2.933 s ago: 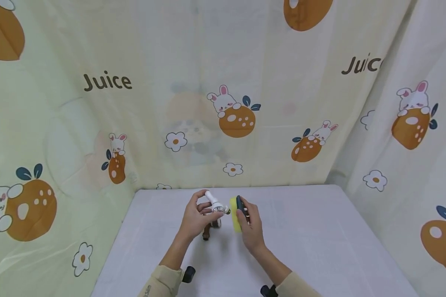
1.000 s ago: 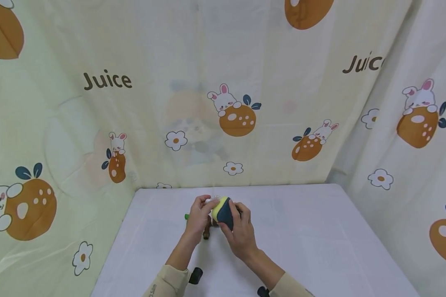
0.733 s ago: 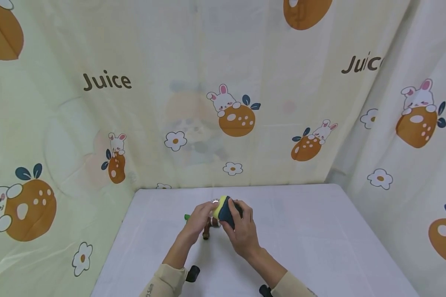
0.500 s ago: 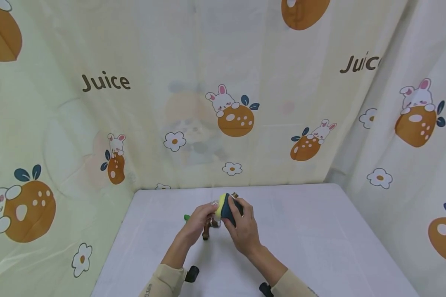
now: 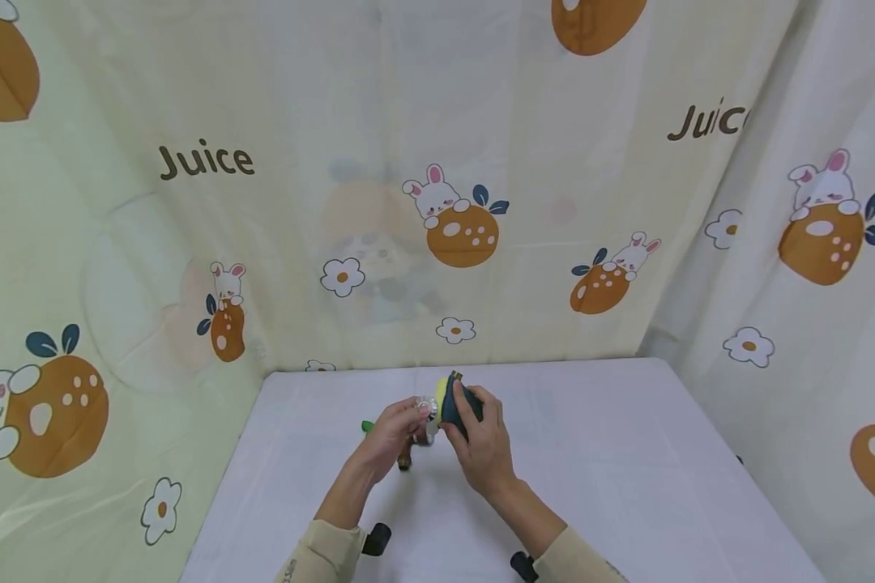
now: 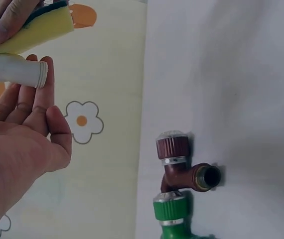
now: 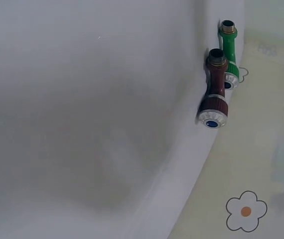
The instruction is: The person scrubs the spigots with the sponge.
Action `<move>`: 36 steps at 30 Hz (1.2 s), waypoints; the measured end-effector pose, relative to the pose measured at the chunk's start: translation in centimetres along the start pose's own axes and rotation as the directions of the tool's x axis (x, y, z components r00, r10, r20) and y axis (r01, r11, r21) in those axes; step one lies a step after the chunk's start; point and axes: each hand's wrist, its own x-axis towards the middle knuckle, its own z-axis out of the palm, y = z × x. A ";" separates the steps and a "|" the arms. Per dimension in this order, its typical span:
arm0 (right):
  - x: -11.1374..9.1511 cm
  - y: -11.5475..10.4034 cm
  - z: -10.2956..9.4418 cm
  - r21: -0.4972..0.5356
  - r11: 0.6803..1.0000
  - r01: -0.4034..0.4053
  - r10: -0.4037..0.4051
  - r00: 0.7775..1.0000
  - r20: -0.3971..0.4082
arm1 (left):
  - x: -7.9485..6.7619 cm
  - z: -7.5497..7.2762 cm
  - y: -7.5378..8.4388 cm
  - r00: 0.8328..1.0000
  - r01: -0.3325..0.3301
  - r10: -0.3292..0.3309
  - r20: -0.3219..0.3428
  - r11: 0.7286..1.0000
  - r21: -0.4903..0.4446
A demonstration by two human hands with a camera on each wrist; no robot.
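My left hand (image 5: 394, 429) pinches a white angle valve (image 6: 18, 70) by its clear-and-silver knob (image 5: 426, 406); the white body spans the fingers in the left wrist view. My right hand (image 5: 484, 441) grips a yellow sponge (image 6: 47, 31) with a dark green scouring side, its yellow face against the valve. A brass threaded end (image 5: 455, 376) pokes out past the sponge's top in the head view. Part of the valve is hidden behind the sponge. Both hands are up over the table. Neither hand shows in the right wrist view.
Below my left hand, a brown-red valve (image 6: 178, 174) lies on the white-covered table (image 5: 591, 470), beside a green valve (image 6: 171, 209). A cream curtain (image 5: 299, 202) with orange and rabbit prints hangs behind and at both sides. Black wrist devices (image 5: 377, 538) sit at the sleeves.
Earlier the sponge and valve were apart; the right hand has brought the sponge onto the valve. Lately both hands have shifted slightly right, the valve has turned and its brass end has come into sight.
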 end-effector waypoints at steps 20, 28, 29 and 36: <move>0.7 1.4 -0.5 -0.127 0.978 0.164 -0.168 0.986 -0.019 | -0.5 -0.3 0.2 1.000 -0.015 0.015 -0.006 1.000 -0.023; 0.8 1.6 -0.8 -0.145 0.976 0.163 -0.166 0.986 -0.010 | -0.6 -0.3 0.3 1.000 -0.005 0.005 0.001 1.000 0.005; 0.8 1.6 -0.8 -0.145 0.976 0.162 -0.165 0.986 -0.009 | -0.6 -0.3 0.4 1.000 -0.009 0.009 0.005 1.000 0.005; 1.2 1.9 -1.0 -0.168 0.977 0.133 -0.141 0.989 -0.034 | -0.6 -0.1 0.1 0.999 -0.027 0.027 0.035 1.000 -0.012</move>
